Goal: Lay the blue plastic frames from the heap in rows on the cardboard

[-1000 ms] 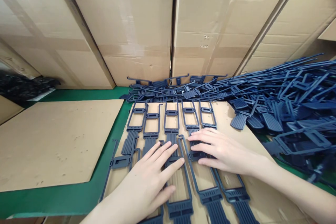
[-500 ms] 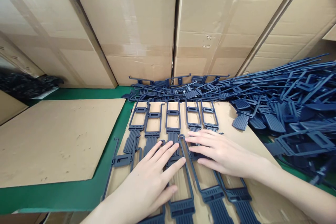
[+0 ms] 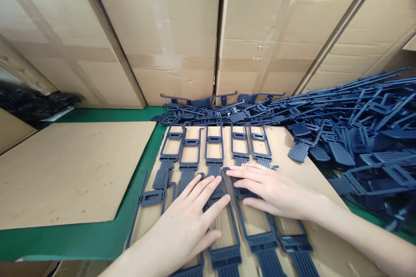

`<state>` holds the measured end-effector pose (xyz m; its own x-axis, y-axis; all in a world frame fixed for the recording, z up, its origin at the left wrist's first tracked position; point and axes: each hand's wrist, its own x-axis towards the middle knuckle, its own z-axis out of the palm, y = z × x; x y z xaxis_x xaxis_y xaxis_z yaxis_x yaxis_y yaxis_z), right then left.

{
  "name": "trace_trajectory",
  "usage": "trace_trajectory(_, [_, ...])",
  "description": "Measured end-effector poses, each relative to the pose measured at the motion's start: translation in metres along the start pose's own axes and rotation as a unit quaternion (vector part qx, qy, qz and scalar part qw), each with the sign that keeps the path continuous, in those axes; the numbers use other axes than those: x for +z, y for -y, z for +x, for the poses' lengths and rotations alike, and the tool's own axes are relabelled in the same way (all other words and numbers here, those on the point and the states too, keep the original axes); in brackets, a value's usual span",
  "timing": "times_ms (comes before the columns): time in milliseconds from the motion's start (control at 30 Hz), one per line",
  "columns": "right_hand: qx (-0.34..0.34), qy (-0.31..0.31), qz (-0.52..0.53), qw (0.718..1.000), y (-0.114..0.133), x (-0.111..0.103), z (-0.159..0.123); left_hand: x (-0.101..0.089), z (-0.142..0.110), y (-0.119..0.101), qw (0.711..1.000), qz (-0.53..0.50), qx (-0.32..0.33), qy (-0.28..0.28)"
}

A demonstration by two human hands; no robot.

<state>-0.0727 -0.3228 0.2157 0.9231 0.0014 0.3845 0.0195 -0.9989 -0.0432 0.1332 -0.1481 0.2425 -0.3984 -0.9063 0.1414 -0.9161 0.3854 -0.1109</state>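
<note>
Dark blue plastic frames with ribbed, paddle-like ends lie in two rows on a cardboard sheet [image 3: 328, 233]. My left hand [image 3: 191, 216] rests flat with fingers spread over a near-row frame [image 3: 225, 257] left of centre, partly covering its crosspiece. Palm down, my right hand [image 3: 273, 190] lies over the top of the neighbouring frame [image 3: 261, 240], fingers stretched toward its left bar. Neither hand is wrapped around a part. Beyond my fingertips, the far-row frames include a middle one [image 3: 213, 156] with a slotted crosspiece. My hands hide the contact points.
A large tangled pile of similar blue parts [image 3: 367, 138] runs along the back and right. Another cardboard sheet [image 3: 78, 173] lies at left on the green tabletop [image 3: 97, 114]. Tall cardboard boxes [image 3: 175, 30] stand behind. A black plastic bag [image 3: 29, 101] sits at far left.
My right hand has shifted slightly left, and the frame beneath it has moved a little left at its near end. My left hand is almost unchanged.
</note>
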Motion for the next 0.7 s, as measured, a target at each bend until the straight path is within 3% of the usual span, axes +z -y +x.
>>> trace_trajectory(167, [0.01,0.02,-0.026,0.999,-0.005,-0.007,0.003,0.001,-0.001,-0.001,1.0,-0.001,-0.002,-0.001])
trace_trajectory(367, [0.117,0.04,-0.096,0.988,-0.023,-0.003,0.005,0.001,-0.003,0.002,1.0,0.013,-0.006,-0.017])
trace_trajectory(700, [0.117,0.079,-0.026,0.99,-0.026,0.004,0.003,0.004,-0.001,0.002,0.999,0.03,-0.009,-0.007])
